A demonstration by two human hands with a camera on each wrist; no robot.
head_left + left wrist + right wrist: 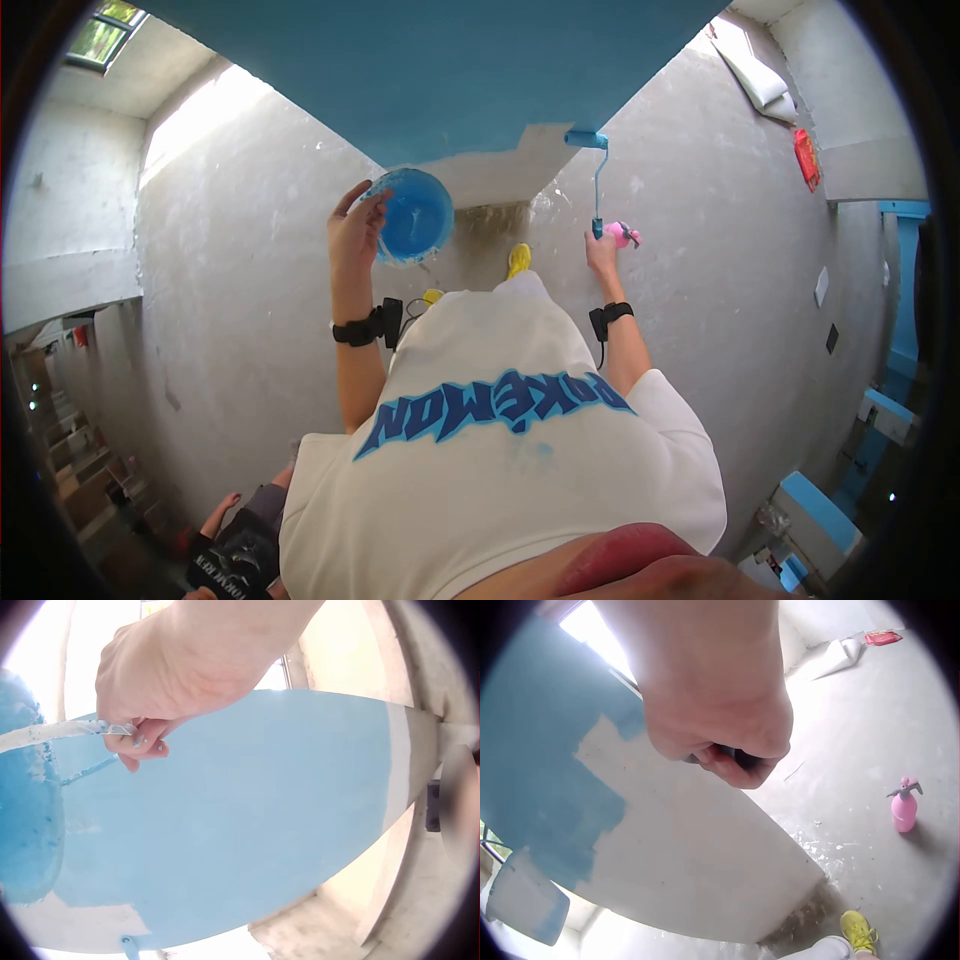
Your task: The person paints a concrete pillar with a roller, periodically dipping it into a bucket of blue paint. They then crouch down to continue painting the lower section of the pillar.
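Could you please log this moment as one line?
left hand: holds paint bucket by handle | right hand: grips paint roller | wall: partly blue | pink spray bottle: on floor

- Left hand (358,222) has a blue paint bucket (418,220) by its near-side rim area, right in front of the wall's bottom left corner
- Right hand (601,252) is gripping a paint roller (585,139), its blue head up by the wall's right edge, can't tell if it's touching
- Wall (450,80) is mostly blue, with a pale bare strip along the bottom edge, taller toward the right
- Pink spray bottle (619,236) just beyond the right hand
- Red packet (806,160) by the floor's right edge, white sheet (765,88) near its far right corner
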